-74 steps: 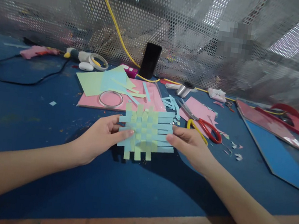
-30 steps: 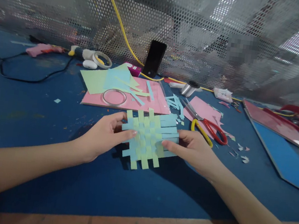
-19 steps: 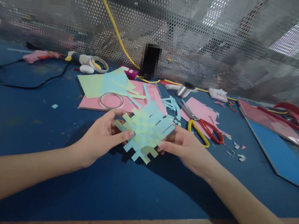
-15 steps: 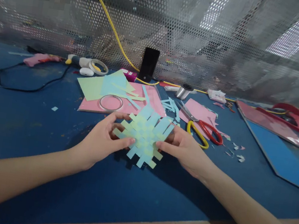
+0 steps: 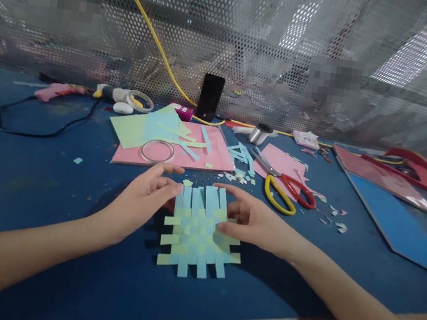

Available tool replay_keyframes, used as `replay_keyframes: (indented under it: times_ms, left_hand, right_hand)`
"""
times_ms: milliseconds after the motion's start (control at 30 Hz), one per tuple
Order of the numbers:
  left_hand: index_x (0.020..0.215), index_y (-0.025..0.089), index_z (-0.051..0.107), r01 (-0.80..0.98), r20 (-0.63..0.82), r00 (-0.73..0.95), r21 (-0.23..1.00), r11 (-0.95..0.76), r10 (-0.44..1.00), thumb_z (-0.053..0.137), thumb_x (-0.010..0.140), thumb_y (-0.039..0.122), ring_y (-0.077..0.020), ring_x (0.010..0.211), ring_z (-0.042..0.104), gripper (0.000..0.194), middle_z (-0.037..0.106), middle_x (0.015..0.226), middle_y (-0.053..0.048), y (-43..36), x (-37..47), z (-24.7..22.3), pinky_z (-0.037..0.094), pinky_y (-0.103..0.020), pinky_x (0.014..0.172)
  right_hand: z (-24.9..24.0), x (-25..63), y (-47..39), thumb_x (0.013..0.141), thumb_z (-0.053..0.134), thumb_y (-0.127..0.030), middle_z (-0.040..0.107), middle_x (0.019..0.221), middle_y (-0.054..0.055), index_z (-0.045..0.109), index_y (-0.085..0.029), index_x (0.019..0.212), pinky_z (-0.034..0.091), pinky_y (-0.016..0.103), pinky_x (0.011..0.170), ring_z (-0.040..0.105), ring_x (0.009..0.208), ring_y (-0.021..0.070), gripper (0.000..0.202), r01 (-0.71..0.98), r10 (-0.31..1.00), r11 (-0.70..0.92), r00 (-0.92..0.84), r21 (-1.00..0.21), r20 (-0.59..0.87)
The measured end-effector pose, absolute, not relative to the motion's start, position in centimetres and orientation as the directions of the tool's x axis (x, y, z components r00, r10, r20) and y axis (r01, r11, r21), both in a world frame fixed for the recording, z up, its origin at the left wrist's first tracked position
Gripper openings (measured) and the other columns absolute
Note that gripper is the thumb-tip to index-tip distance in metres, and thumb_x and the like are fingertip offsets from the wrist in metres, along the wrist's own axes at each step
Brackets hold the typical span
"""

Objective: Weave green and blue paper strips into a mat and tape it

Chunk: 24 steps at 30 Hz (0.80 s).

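Note:
A woven paper mat (image 5: 197, 232) of light blue and pale green strips is tilted just above the blue table in front of me, its strip ends sticking out on all sides. My right hand (image 5: 254, 221) grips its right side, thumb on top and some fingers hidden behind. At the upper left corner, my left hand (image 5: 151, 193) has its thumb against the outermost blue strip. The left index finger stretches out above that corner, and the other left fingers are curled and partly hidden.
Scissors (image 5: 280, 193) with yellow and red handles lie right of the mat among paper scraps. Behind are a pink sheet (image 5: 216, 166), a tape ring (image 5: 158, 151), a wire spool (image 5: 260, 134) and a phone (image 5: 210, 97). A glue gun (image 5: 60, 92) with a black cord lies left.
The woven mat has come lower and closer to me, turning so its strips run straighter. My left hand has shifted from its left side to its upper left corner.

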<state>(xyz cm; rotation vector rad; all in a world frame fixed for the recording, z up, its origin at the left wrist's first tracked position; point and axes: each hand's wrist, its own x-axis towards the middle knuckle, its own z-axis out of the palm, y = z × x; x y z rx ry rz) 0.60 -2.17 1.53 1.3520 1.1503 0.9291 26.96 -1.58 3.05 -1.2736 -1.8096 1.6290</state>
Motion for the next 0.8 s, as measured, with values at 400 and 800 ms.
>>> replay_keyframes:
  times_ms: [400,800]
  left_hand:
    - [0.103,0.021,0.071,0.602,0.205,0.156,0.756,-0.258,0.966,0.058,0.094,0.043,-0.0262,0.095,0.069,0.027,0.076,0.111,-0.009,2.7,-2.5,3.3,0.052,-0.039,0.089]
    - [0.133,0.018,0.062,0.821,0.067,0.529,0.209,-0.531,0.846,0.066,0.102,0.038,-0.0257,0.113,0.067,0.037,0.064,0.134,-0.011,16.9,0.0,5.6,0.059,-0.047,0.095]
  right_hand:
    - [3.1,27.9,-0.7,0.094,0.063,-0.044,0.075,0.089,0.006,0.054,-0.018,0.139,0.049,0.030,0.060,0.062,0.068,0.0172,0.053,0.562,0.975,0.133,-0.224,-0.816,0.004]
    - [2.6,29.7,1.2,0.093,0.060,-0.051,0.070,0.067,0.001,0.062,-0.015,0.124,0.043,0.027,0.049,0.052,0.049,0.0128,0.047,0.558,0.986,0.147,-0.151,-0.817,0.074]
